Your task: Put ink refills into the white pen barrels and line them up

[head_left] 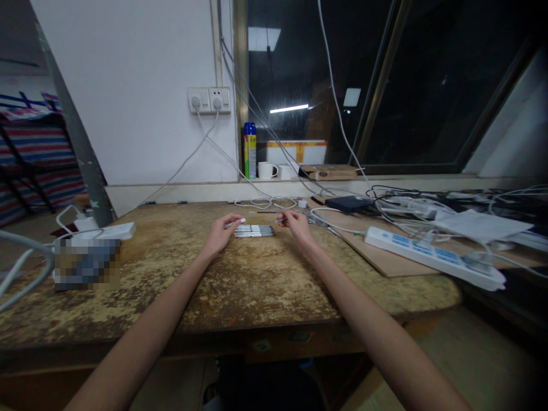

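Several white-and-grey pens (255, 231) lie side by side in a row on the worn wooden table (257, 285), between my two hands. To their left, my left hand (221, 233) is closed on a slim pale piece that looks like part of a pen (242, 220), its white end sticking out past the fingertips. On the other side, my right hand (295, 224) pinches a small greyish piece (279, 220), perhaps a pen cap; my fingers cover most of it. The two held pieces are apart.
A white power strip (432, 257) lies at right beside a brown board (385, 260) and tangled cables. Another strip (115, 231) is at left. Behind, a spray can (250, 149) and white mug (266, 170) stand on the sill. A thin dark stick (268, 212) lies beyond the pens.
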A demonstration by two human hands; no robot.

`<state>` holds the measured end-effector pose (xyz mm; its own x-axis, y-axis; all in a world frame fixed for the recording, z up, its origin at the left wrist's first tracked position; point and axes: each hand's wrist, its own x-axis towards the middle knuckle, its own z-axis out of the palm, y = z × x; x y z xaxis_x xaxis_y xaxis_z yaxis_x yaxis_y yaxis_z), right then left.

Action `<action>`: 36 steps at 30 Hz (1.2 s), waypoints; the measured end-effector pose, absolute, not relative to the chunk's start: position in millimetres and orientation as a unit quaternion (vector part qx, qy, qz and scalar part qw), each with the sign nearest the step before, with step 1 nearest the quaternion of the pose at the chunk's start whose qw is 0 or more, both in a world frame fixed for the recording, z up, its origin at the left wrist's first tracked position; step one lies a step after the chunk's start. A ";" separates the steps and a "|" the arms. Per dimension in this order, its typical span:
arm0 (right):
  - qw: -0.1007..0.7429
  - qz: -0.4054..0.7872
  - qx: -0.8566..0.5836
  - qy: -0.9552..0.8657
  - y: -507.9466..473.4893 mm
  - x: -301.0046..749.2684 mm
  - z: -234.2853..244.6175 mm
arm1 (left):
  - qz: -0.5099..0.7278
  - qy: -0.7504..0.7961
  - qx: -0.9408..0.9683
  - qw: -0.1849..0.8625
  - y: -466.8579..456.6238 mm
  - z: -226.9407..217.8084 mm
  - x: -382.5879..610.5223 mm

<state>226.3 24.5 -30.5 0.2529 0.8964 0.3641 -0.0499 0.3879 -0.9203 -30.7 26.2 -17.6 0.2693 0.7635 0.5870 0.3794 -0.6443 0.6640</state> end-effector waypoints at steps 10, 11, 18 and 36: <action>0.663 0.363 -0.420 -0.503 20.6 226.3 -28.5 | 0.467 0.363 0.778 0.213 25.9 -17.3 -30.2; 0.663 0.361 -0.420 -0.504 20.3 226.3 -28.4 | 0.467 0.363 0.778 0.212 26.0 -17.4 -30.2; 0.653 0.353 -0.429 -0.515 16.8 225.2 -25.4 | 0.469 0.365 0.776 0.213 26.1 -17.3 -30.1; 0.636 0.367 -0.432 -0.524 19.2 224.2 -26.6 | 0.470 0.374 0.775 0.197 23.6 -13.4 -29.3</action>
<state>224.2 19.2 -26.6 0.1823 0.9194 0.3486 -0.0146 0.3570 -0.9340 -29.3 23.6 -13.4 0.2778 0.7653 0.5806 0.3946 -0.6420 0.6574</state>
